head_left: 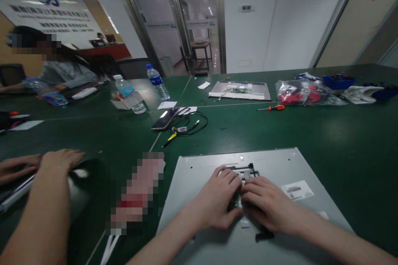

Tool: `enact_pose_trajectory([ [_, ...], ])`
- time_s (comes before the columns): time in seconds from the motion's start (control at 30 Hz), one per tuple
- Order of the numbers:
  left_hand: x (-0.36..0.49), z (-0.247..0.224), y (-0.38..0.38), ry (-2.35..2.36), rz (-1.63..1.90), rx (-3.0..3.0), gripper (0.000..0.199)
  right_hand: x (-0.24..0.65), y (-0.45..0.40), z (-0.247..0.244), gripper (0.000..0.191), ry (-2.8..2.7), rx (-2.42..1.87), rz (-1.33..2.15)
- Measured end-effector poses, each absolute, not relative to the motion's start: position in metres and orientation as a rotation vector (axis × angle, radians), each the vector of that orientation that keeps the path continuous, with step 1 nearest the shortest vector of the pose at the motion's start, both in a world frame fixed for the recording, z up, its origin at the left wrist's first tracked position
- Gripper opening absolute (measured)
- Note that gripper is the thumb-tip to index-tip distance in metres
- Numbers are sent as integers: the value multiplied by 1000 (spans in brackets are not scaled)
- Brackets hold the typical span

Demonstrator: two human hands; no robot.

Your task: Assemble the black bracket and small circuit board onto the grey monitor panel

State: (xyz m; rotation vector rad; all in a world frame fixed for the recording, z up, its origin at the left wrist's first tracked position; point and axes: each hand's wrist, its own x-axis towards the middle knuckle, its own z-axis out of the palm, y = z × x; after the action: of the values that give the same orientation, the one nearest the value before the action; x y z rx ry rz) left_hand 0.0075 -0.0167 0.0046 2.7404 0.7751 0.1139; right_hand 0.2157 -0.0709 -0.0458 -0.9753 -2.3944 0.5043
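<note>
A flat grey metal panel (199,174) lies on the green table before me. In its middle sits a small metal and black fitting (244,176), largely covered by my hands. My left hand (219,198) is curled over the fitting's left side, fingers bent and thumb low. From the right, my right hand (269,203) presses bent fingers against the same fitting, close to the left fingertips. What lies under the fingers is hidden. A short black piece (264,237) shows below my right hand, and a white label (297,190) is stuck on the panel to the right.
At left, another person's hand (62,159) is by a silver-edged object. A pixelated pink and red item (137,190) lies between us. Beyond are a phone (164,119), black cables (189,126), bottles (157,83), an orange screwdriver (275,108), another panel (264,91) and a plastic bag (306,93).
</note>
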Motion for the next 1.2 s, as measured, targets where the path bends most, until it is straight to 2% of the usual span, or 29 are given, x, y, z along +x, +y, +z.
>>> enact_pose_trajectory([
  [0.93, 9, 3, -15, 775, 75, 2756, 40, 218, -70, -42, 23, -2389, -945, 489],
  [1.2, 9, 2, -16, 782, 80, 2760, 40, 216, -70, -39, 19, -2366, -943, 437],
])
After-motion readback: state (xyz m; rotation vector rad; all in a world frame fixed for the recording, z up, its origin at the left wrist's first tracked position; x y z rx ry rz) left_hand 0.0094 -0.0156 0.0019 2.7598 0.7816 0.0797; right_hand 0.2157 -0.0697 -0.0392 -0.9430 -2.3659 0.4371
